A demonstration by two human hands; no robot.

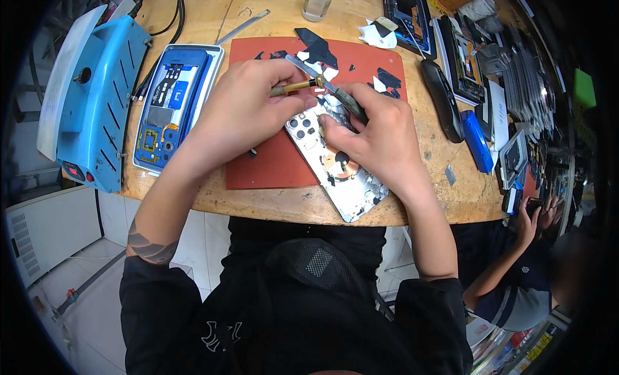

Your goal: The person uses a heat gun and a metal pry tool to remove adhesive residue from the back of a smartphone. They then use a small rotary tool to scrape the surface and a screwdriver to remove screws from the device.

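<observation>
My left hand (251, 107), fingers closed, grips a brass-handled tool (293, 87) over the red mat (251, 165). In my right hand (380, 136) is a flat-bladed knife (348, 99) with a dark handle; its metal blade crosses by the brass tool's tip. Under both hands a phone back (345, 191) lies tilted on the mat and reaches past its front edge, with a square camera opening, a copper coil and a shattered, silvery surface. Black and white broken pieces (316, 49) are scattered on the mat behind my hands. My right hand partly hides the phone back.
A blue machine (106, 98) and an opened blue phone (180, 72) stand left on the wooden table (432, 201). A bottle (317, 2) is at the back. Phone parts (464, 59), a black tool (438, 101) and a blue object (477, 139) lie right, where a co-worker's hands (535, 214) hold something dark.
</observation>
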